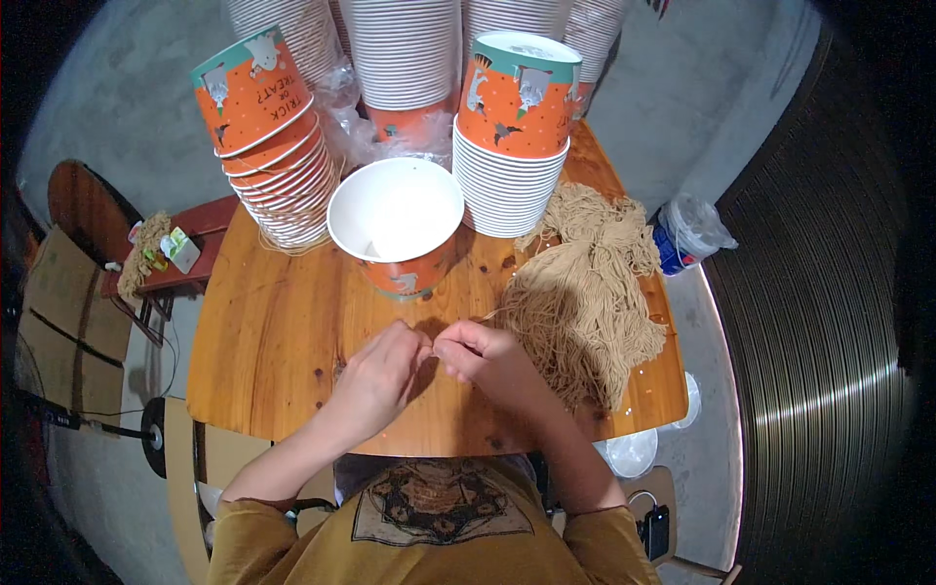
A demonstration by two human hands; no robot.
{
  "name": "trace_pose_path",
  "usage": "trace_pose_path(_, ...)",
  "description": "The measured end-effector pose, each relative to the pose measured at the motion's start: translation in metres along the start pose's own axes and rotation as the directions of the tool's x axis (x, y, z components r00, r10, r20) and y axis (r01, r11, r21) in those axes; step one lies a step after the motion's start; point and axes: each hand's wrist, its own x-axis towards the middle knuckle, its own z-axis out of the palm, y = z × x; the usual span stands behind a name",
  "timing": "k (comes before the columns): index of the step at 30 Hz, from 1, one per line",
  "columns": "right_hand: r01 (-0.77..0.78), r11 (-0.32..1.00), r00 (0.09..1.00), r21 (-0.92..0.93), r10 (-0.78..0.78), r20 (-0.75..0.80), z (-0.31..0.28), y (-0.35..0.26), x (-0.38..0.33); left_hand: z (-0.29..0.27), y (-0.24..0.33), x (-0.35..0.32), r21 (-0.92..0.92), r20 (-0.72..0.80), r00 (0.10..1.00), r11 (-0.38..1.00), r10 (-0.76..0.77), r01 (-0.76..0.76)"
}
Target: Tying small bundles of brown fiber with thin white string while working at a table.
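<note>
My left hand [382, 369] and my right hand [485, 359] meet fingertip to fingertip above the front of the wooden table [283, 361]. Both are closed in a pinch, seemingly on a thin tan string. A strand shows beside my right fingers, near the pile of tan string [575, 302] to their right. Just beyond my hands stands an open paper bucket [402, 278], white inside and orange outside, upright. The part of the string between my fingertips is too small to make out clearly.
Upside-down stacks of orange paper buckets stand at the left [258, 97], with tan strings hanging around it, and at the right [512, 127]. Taller wrapped stacks [402, 49] rise behind. A red bench [210, 219] is left, a blue pail [678, 239] right.
</note>
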Motion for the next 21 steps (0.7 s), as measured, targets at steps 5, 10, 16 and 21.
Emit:
trace_pose_path(5,-0.009,0.998,1.000,0.070,0.009,0.000,0.002,0.004,0.004,-0.003,-0.005,-0.001,-0.071,0.064,0.997,0.996,-0.051,0.056)
trace_pose_path(10,0.189,0.979,0.959,0.075,-0.168,-0.230,0.001,0.020,0.005,-0.043,-0.029,0.050,0.364,-0.178,0.974,0.929,0.139,-0.066)
trace_pose_path(16,0.296,0.955,0.879,0.020,-0.265,-0.397,0.006,0.017,0.002,-0.053,-0.054,0.056,0.274,0.174,0.983,0.956,0.052,-0.100)
trace_pose_path(21,0.336,0.936,0.853,0.106,-0.255,-0.456,0.007,0.010,-0.003,-0.032,-0.011,0.051,0.063,0.181,0.978,0.991,0.104,-0.117)
